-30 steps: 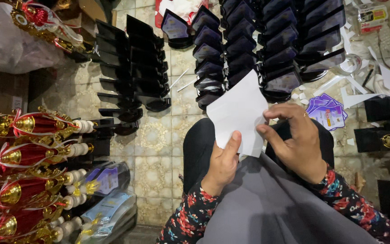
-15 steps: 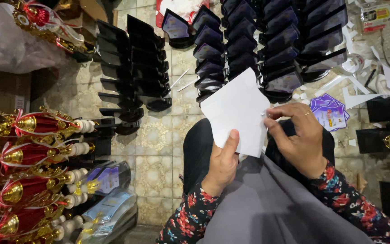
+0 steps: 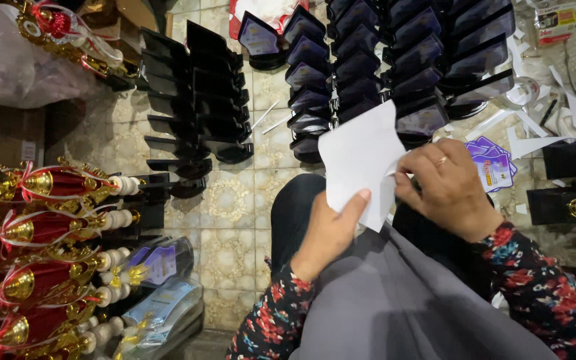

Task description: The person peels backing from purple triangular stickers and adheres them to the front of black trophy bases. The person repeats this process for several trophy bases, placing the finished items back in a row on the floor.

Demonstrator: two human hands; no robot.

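I hold a white sheet of paper (image 3: 358, 157) above my lap with both hands. My left hand (image 3: 331, 230) grips its lower edge, thumb lying on the front face. My right hand (image 3: 451, 187), wearing a ring, pinches the sheet's right edge at about mid-height. The sheet has an irregular outline and shows only its blank side. Grey cloth (image 3: 401, 300) covers my lap below the hands.
Rows of black plaque stands (image 3: 368, 60) cover the tiled floor (image 3: 235, 213) ahead. Red and gold trophies (image 3: 28, 227) lie stacked at the left. A pile of purple stickers (image 3: 495, 160) and white paper scraps (image 3: 535, 127) lie at the right.
The sheet has turned slightly in my hands and my right hand has shifted along its right edge. My left hand keeps its grip at the bottom.
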